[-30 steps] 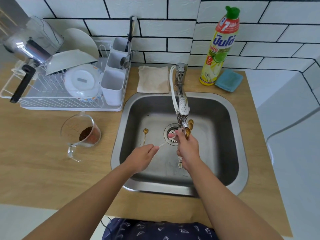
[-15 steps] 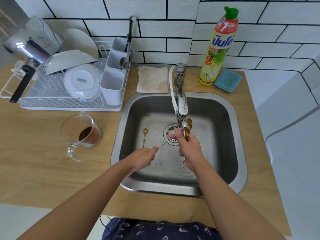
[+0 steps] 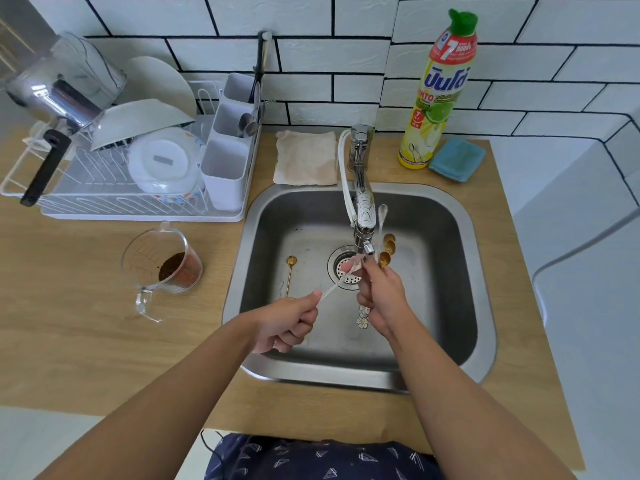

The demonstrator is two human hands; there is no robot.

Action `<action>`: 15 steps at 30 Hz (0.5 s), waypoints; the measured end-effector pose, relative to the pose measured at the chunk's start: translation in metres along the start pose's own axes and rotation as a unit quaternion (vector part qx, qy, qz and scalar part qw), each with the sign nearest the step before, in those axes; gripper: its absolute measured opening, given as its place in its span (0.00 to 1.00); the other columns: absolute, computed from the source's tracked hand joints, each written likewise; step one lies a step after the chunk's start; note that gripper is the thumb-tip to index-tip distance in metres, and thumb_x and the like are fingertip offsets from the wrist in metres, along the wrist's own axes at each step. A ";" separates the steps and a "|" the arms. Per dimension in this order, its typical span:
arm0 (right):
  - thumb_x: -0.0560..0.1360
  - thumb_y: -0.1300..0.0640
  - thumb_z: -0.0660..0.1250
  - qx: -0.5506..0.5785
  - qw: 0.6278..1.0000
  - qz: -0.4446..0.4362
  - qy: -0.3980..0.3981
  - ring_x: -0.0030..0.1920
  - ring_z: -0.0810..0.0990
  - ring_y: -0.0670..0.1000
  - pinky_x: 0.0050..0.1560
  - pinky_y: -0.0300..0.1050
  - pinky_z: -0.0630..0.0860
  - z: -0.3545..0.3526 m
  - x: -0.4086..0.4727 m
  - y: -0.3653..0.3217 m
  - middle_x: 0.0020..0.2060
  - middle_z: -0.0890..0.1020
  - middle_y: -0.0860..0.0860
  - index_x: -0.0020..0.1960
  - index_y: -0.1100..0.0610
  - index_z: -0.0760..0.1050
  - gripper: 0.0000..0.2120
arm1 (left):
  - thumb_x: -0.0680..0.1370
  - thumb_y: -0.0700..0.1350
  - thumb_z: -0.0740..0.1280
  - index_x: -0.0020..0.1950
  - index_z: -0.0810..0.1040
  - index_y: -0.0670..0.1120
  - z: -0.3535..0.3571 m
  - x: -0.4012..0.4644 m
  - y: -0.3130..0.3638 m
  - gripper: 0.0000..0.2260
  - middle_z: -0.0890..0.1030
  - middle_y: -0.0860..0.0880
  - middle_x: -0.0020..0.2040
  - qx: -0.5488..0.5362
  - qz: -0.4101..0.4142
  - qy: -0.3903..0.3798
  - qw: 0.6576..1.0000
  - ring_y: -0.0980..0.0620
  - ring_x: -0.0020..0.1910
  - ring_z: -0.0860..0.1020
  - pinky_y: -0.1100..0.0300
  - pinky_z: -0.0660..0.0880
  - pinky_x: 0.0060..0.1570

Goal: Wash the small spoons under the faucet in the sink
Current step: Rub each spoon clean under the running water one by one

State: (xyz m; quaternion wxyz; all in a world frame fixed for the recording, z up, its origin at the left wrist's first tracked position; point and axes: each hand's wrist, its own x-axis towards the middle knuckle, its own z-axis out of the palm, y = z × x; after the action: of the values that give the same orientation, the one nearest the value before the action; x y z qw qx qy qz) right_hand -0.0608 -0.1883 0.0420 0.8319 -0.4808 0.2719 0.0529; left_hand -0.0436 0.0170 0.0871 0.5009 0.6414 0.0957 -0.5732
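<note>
Over the steel sink (image 3: 460, 216), the left hand (image 3: 287, 323) is curled into a loose fist, its thumb and forefinger pinching the handle end of a pale spoon (image 3: 334, 287) that slants up toward the faucet (image 3: 363, 216) spout. The right hand (image 3: 382, 299) is closed around a bunch of gold spoons (image 3: 386, 251): their bowls fan out above the fingers (image 3: 367, 271) just right of the spout, and flower-shaped handle ends stick out below the palm. Its fingertips also touch the bowl end of the pale spoon under the spout. One more gold spoon (image 3: 290, 271) lies flat on the sink floor, left of the drain (image 3: 341, 268). On the counter (image 3: 69, 306) to the left stands a clear measuring cup (image 3: 162, 268) holding something dark brown.
</note>
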 end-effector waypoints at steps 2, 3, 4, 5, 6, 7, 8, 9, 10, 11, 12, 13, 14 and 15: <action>0.85 0.52 0.62 0.042 0.998 0.006 -0.039 0.22 0.57 0.42 0.21 0.35 0.59 -0.002 0.000 -0.001 0.50 0.88 0.54 0.57 0.59 0.79 0.12 | 0.82 0.64 0.56 0.31 0.64 0.51 -0.004 0.000 0.001 0.24 0.60 0.52 0.28 -0.044 -0.008 -0.036 0.998 0.54 0.26 0.53 0.61 0.50 0.23; 0.84 0.52 0.63 0.049 0.997 0.006 -0.059 0.22 0.57 0.42 0.22 0.35 0.59 -0.003 0.000 -0.001 0.51 0.87 0.53 0.59 0.59 0.78 0.11 | 0.82 0.64 0.56 0.32 0.65 0.51 -0.005 0.000 0.001 0.24 0.60 0.52 0.28 -0.066 -0.009 -0.052 0.996 0.54 0.25 0.54 0.62 0.52 0.22; 0.82 0.52 0.67 0.048 0.997 0.003 -0.068 0.23 0.58 0.42 0.22 0.35 0.60 -0.004 -0.001 -0.001 0.49 0.87 0.52 0.58 0.59 0.78 0.11 | 0.82 0.63 0.57 0.32 0.66 0.50 -0.006 0.000 0.002 0.23 0.60 0.53 0.28 -0.083 -0.010 -0.063 0.995 0.54 0.25 0.54 0.63 0.53 0.21; 0.78 0.51 0.71 0.039 0.998 -0.001 -0.059 0.23 0.58 0.42 0.22 0.35 0.60 -0.004 -0.002 -0.001 0.44 0.87 0.50 0.55 0.59 0.78 0.12 | 0.81 0.63 0.58 0.33 0.68 0.50 -0.005 0.000 0.003 0.23 0.61 0.52 0.28 -0.089 -0.012 -0.065 0.994 0.55 0.25 0.55 0.64 0.54 0.20; 0.75 0.50 0.74 0.019 0.999 -0.008 -0.033 0.23 0.59 0.42 0.22 0.35 0.59 -0.002 -0.002 -0.001 0.39 0.85 0.49 0.50 0.58 0.79 0.12 | 0.81 0.63 0.59 0.35 0.69 0.49 -0.004 0.000 0.004 0.22 0.62 0.52 0.29 -0.080 -0.011 -0.057 0.995 0.55 0.25 0.55 0.64 0.54 0.20; 0.74 0.50 0.76 -0.009 1.000 -0.015 0.006 0.23 0.59 0.42 0.22 0.36 0.59 -0.001 -0.002 -0.001 0.36 0.84 0.49 0.45 0.57 0.79 0.11 | 0.81 0.63 0.59 0.36 0.71 0.49 -0.002 0.000 0.004 0.21 0.63 0.52 0.30 -0.055 -0.006 -0.040 0.998 0.55 0.26 0.55 0.65 0.55 0.20; 0.75 0.51 0.76 -0.039 0.998 -0.021 0.051 0.22 0.61 0.42 0.22 0.36 0.60 0.000 -0.001 -0.002 0.36 0.85 0.51 0.42 0.56 0.79 0.11 | 0.81 0.63 0.59 0.39 0.72 0.49 0.000 0.001 0.004 0.21 0.64 0.52 0.31 -0.020 0.004 -0.019 1.000 0.55 0.26 0.56 0.65 0.55 0.21; 0.77 0.52 0.75 -0.068 0.993 -0.027 0.089 0.21 0.64 0.41 0.22 0.35 0.62 0.001 0.000 -0.002 0.38 0.87 0.52 0.40 0.56 0.80 0.10 | 0.82 0.63 0.59 0.41 0.72 0.49 0.001 0.001 0.004 0.20 0.65 0.52 0.31 0.011 0.014 -0.002 1.000 0.55 0.27 0.57 0.64 0.55 0.22; 0.79 0.52 0.73 -0.092 0.989 -0.033 0.113 0.21 0.67 0.41 0.24 0.34 0.63 0.001 0.001 -0.001 0.41 0.88 0.52 0.41 0.56 0.82 0.10 | 0.82 0.62 0.58 0.42 0.71 0.49 0.002 0.002 0.004 0.19 0.65 0.53 0.31 0.029 0.023 0.010 0.999 0.55 0.27 0.57 0.64 0.55 0.22; 0.80 0.51 0.70 -0.109 0.986 -0.036 0.119 0.21 0.69 0.40 0.25 0.33 0.64 0.002 0.001 -0.001 0.43 0.89 0.52 0.43 0.55 0.83 0.11 | 0.83 0.61 0.57 0.42 0.71 0.49 0.002 0.003 0.004 0.18 0.65 0.53 0.31 0.036 0.027 0.018 0.999 0.55 0.27 0.57 0.64 0.55 0.23; 0.81 0.51 0.69 -0.118 0.986 -0.036 0.111 0.21 0.69 0.41 0.25 0.33 0.64 0.002 -0.001 -0.001 0.43 0.89 0.50 0.45 0.55 0.84 0.11 | 0.83 0.61 0.57 0.43 0.70 0.49 0.002 0.003 0.004 0.18 0.65 0.53 0.31 0.037 0.028 0.023 0.999 0.55 0.27 0.58 0.64 0.55 0.23; 0.82 0.50 0.68 -0.116 0.988 -0.033 0.096 0.21 0.66 0.41 0.24 0.34 0.63 0.002 -0.003 0.000 0.41 0.89 0.49 0.45 0.54 0.85 0.11 | 0.83 0.60 0.57 0.43 0.70 0.49 0.001 0.003 0.004 0.17 0.65 0.53 0.31 0.035 0.028 0.027 0.999 0.55 0.27 0.58 0.64 0.55 0.23; 0.81 0.51 0.69 -0.115 0.990 -0.032 0.077 0.22 0.65 0.41 0.23 0.35 0.62 0.002 -0.005 0.000 0.37 0.87 0.46 0.44 0.53 0.85 0.11 | 0.83 0.60 0.57 0.42 0.70 0.49 0.000 0.004 0.004 0.17 0.65 0.53 0.30 0.035 0.026 0.026 0.999 0.55 0.27 0.58 0.64 0.55 0.23; 0.80 0.50 0.71 -0.124 0.990 -0.031 0.060 0.22 0.64 0.41 0.23 0.35 0.62 0.002 -0.007 0.001 0.33 0.83 0.44 0.42 0.53 0.85 0.10 | 0.83 0.60 0.57 0.42 0.70 0.49 0.000 0.004 0.004 0.17 0.65 0.53 0.30 0.037 0.025 0.022 0.999 0.55 0.27 0.58 0.64 0.55 0.23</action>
State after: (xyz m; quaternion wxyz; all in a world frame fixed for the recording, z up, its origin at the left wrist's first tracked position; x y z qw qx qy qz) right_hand -0.0661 -0.1846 0.0456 0.7493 -0.5906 0.2978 0.0313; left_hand -0.0399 0.0136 0.0859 0.4888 0.6744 0.0696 -0.5490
